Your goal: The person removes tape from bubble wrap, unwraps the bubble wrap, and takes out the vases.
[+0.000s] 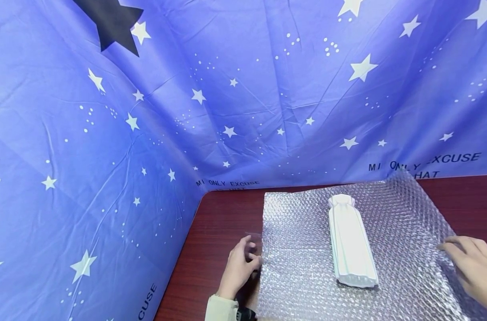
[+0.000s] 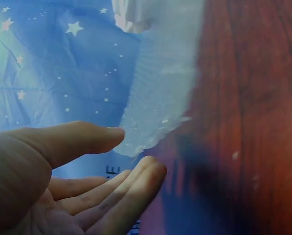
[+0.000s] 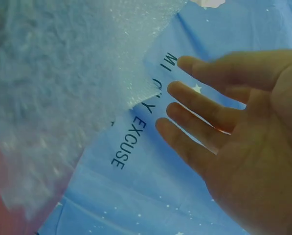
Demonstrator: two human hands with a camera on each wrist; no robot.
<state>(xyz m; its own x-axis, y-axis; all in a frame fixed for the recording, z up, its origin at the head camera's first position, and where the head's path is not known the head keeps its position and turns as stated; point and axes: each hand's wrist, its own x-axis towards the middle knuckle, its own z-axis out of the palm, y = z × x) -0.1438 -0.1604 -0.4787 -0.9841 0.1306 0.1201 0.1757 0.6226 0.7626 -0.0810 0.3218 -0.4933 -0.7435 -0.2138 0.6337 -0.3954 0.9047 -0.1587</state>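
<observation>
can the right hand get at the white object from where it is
Probably yes: the white object lies uncovered on the bubble wrap, and the head view shows only part of that wrap between it and the right hand.

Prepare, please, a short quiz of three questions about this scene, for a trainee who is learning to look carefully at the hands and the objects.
1. Multiple choice: what lies directly under the white vase-shaped item?
A) a towel
B) bubble wrap
C) a cardboard box

2. True or false: the right hand is gripping the white vase-shaped item.

3. Fill in the missing word: in the head view, the item's narrow neck points toward the star-printed ____.

Key:
1. B.
2. False; the right hand is by the wrap's right edge, apart from the item.
3. Backdrop.
</observation>
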